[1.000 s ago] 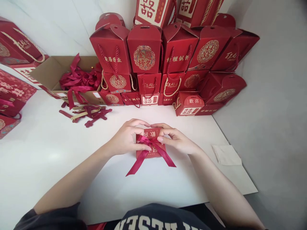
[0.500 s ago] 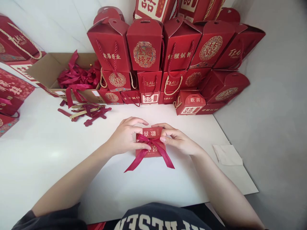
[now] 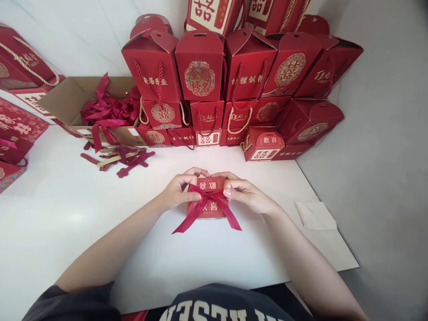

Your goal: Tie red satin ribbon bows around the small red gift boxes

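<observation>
Okay, from my remote seat I see a small red box [image 3: 212, 210] on the white table [image 3: 160, 263], right between both hands, a pink ribbon [image 3: 230, 217] tied across its top, tails spreading nearward. Left hand [image 3: 179, 189] pinches the bow's left side, thumb on top; right hand [image 3: 245, 194] pinches its right side by the box's edge. Behind, I've got stacked gift boxes [image 3: 200, 80]. Back left: open carton [image 3: 62, 100] holding loose ribbons [image 3: 110, 107], pile of strips [image 3: 121, 157] just in front. White cloth [image 3: 316, 216], far right.
</observation>
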